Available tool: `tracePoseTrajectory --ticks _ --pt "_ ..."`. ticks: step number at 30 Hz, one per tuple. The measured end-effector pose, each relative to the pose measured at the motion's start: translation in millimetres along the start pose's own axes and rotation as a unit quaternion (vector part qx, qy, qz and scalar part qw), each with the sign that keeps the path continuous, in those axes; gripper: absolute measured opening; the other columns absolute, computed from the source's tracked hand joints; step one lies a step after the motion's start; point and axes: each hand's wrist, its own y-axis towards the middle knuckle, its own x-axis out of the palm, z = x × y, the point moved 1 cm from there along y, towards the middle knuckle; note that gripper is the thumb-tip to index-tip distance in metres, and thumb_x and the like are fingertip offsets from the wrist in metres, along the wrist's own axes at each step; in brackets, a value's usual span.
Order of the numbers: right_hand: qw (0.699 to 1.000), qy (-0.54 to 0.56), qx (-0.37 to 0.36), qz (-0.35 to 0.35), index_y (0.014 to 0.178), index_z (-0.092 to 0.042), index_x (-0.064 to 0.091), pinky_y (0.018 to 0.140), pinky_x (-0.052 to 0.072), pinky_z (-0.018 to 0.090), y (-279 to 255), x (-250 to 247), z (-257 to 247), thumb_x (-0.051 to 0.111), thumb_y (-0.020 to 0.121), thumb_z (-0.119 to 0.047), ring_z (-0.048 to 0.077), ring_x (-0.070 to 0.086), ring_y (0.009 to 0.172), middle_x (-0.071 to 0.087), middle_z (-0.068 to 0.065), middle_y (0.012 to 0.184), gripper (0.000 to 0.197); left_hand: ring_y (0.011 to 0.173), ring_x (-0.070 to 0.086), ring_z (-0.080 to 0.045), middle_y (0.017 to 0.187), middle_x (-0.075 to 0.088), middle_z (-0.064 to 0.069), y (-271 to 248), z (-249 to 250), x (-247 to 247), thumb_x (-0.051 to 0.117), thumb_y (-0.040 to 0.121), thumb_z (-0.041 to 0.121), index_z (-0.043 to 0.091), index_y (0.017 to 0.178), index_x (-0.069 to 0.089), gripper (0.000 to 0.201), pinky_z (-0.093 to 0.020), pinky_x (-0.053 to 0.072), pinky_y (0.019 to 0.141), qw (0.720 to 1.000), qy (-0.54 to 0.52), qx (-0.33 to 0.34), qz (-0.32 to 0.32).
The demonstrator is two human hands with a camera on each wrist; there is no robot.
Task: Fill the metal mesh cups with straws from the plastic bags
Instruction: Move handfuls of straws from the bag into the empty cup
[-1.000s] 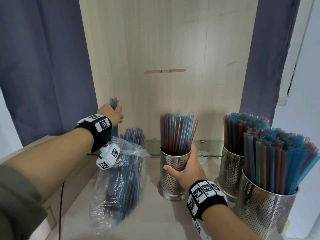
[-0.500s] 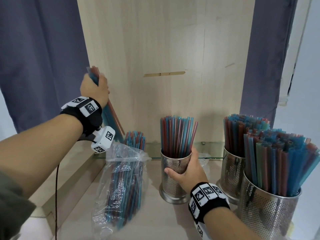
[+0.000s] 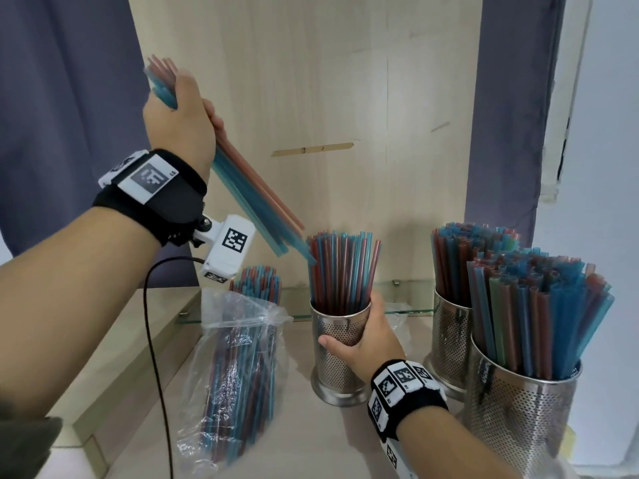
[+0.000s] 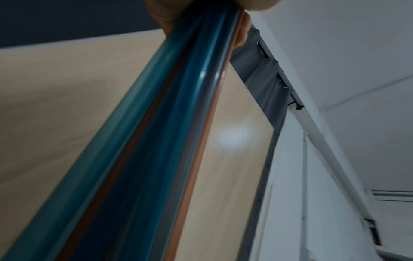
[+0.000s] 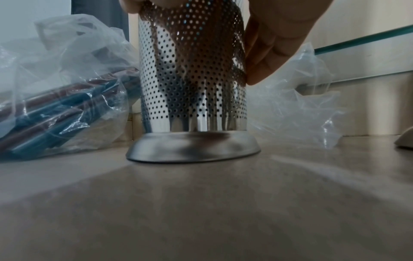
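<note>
My left hand [image 3: 179, 122] grips a bunch of blue and red straws [image 3: 249, 191], raised high and slanted down to the right; their lower tips reach the top of the straws standing in the middle mesh cup [image 3: 337, 361]. My right hand [image 3: 366, 337] holds that cup around its upper wall as it stands on the counter. The right wrist view shows the cup [image 5: 192, 88] with fingers [image 5: 266, 51] on its side. A clear plastic bag [image 3: 238, 368] with more straws leans to the cup's left. In the left wrist view the held straws [image 4: 156, 141] fill the frame.
Two more mesh cups [image 3: 453, 333] [image 3: 522, 420] packed with straws stand at the right. An empty crumpled bag [image 5: 295, 106] lies behind the middle cup. A glass shelf edge [image 3: 408, 299] runs along the wooden back panel [image 3: 311, 81]. Dark curtains hang at both sides.
My left hand pulled the bunch of straws up out of the bag, then swung it right so the tips now meet the middle cup's top. The right hand stayed on the cup.
</note>
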Motion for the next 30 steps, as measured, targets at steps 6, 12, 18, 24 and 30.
tracePoseTrajectory --ticks 6,12,18,24,30 --pt "1.0 -0.006 0.007 0.001 0.143 -0.037 0.018 0.102 0.044 0.028 -1.7 -0.2 -1.9 0.087 0.058 -0.054 0.011 0.052 0.122 0.052 -0.011 0.135 0.111 0.046 0.048 -0.013 0.052 0.049 0.006 -29.8 2.7 24.0 0.047 0.099 0.026 0.015 0.073 0.045 0.028 -0.027 0.045 0.053 0.998 -0.036 -0.04 -0.043" --pt "1.0 -0.004 0.029 0.001 0.14 -0.04 0.019 0.104 0.047 0.037 -6.2 -7.3 6.9 0.085 0.054 -0.058 0.014 0.053 0.122 0.052 -0.01 0.134 0.11 0.047 0.051 -0.011 0.051 0.052 0.008 -74.0 -31.4 39.6 0.051 0.098 0.033 0.015 0.083 0.046 0.024 -0.026 0.047 0.053 0.995 0.047 -0.037 -0.08" --pt "1.0 0.002 0.023 -0.008 0.141 -0.038 0.02 0.104 0.047 0.037 -1.3 2.2 -1.3 0.084 0.053 -0.059 0.014 0.052 0.122 0.051 -0.009 0.134 0.111 0.051 0.056 -0.013 0.06 0.057 0.003 -94.5 -65.2 26.1 0.057 0.096 0.037 0.024 0.085 0.046 0.02 -0.029 0.051 0.057 0.992 0.093 -0.036 -0.083" --pt "1.0 -0.006 0.024 -0.004 0.143 -0.035 0.02 0.104 0.047 0.039 -1.5 1.1 1.3 0.082 0.052 -0.063 0.014 0.052 0.122 0.051 -0.007 0.134 0.113 0.06 0.059 -0.015 0.07 0.062 0.0 -115.9 -93.1 24.8 0.058 0.094 0.029 0.024 0.08 0.05 0.017 -0.037 0.055 0.064 0.978 0.17 -0.041 -0.116" --pt "1.0 -0.011 0.026 -0.003 0.145 -0.035 0.015 0.103 0.048 0.04 -2.6 1.7 0.0 0.081 0.054 -0.065 0.015 0.052 0.123 0.05 -0.006 0.136 0.117 0.092 0.058 -0.024 0.086 0.057 -0.001 -133.2 -113.0 23.7 0.062 0.09 0.03 0.012 0.094 0.056 0.02 -0.037 0.05 0.083 0.956 0.258 -0.043 -0.135"
